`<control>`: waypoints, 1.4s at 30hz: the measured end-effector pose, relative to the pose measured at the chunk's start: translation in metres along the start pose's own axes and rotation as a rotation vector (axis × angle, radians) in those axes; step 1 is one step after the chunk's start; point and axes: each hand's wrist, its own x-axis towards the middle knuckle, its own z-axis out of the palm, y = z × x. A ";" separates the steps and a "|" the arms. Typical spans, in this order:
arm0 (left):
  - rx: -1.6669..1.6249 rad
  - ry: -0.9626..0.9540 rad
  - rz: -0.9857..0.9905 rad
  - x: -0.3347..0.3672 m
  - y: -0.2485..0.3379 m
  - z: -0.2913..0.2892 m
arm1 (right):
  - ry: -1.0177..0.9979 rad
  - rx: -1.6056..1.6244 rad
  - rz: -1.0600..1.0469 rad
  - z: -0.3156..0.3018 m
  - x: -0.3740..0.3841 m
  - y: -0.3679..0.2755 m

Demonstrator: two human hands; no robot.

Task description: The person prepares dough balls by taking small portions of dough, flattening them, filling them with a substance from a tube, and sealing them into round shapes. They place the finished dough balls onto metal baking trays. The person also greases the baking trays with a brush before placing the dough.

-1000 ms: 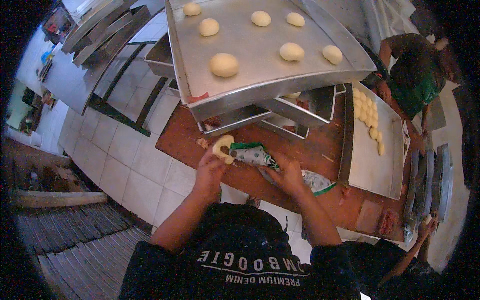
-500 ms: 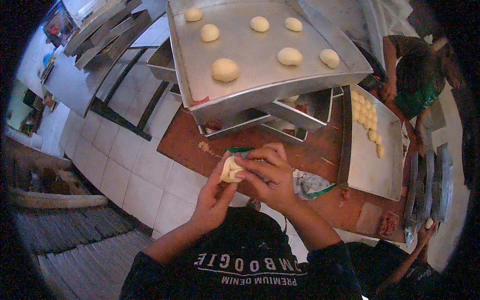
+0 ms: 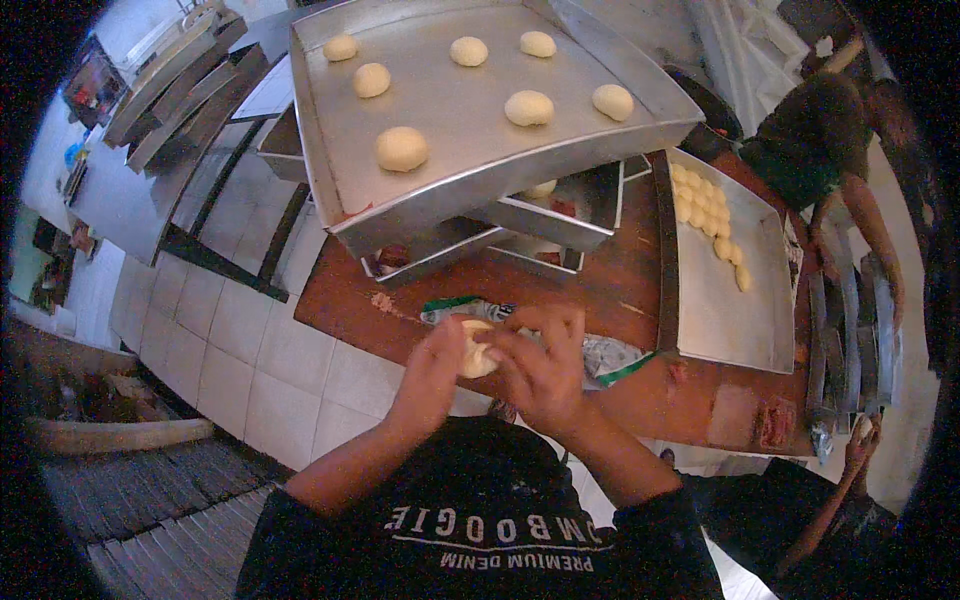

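A pale piece of dough (image 3: 479, 358) is held in front of my chest, between both hands. My left hand (image 3: 432, 372) cups it from the left side, slightly blurred. From the right, the bent fingers of my right hand (image 3: 545, 372) pinch its folded upper surface. Just beyond the hands lies a crumpled green-and-white plastic wrapper (image 3: 615, 360) on the reddish-brown table (image 3: 630, 310). Past it, a large metal tray (image 3: 520, 165) rests tilted on a stack and bears several spaced, round dough balls (image 3: 403, 149).
Under the top tray are more metal trays (image 3: 560, 220). At the right, another tray (image 3: 735, 320) holds rows of small dough pieces (image 3: 705, 200). A co-worker (image 3: 815, 130) leans in at the far right; another person's hands (image 3: 862, 445) are at the lower right. Metal racks (image 3: 180, 95) stand left.
The view has shifted, so the trays and table sit further left and a bit lower. My fingers have moved on the dough, which both hands still hold. The far-right co-worker's arm now reaches down.
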 end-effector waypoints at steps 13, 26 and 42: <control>-0.144 -0.086 -0.301 0.008 -0.013 -0.018 | -0.140 0.144 0.035 -0.006 0.002 0.000; -0.223 -0.144 -0.302 0.000 -0.008 -0.015 | -0.188 0.235 0.176 -0.013 0.004 0.001; -0.472 -0.569 -0.339 0.025 0.017 -0.025 | -0.485 0.621 0.184 -0.005 -0.007 -0.028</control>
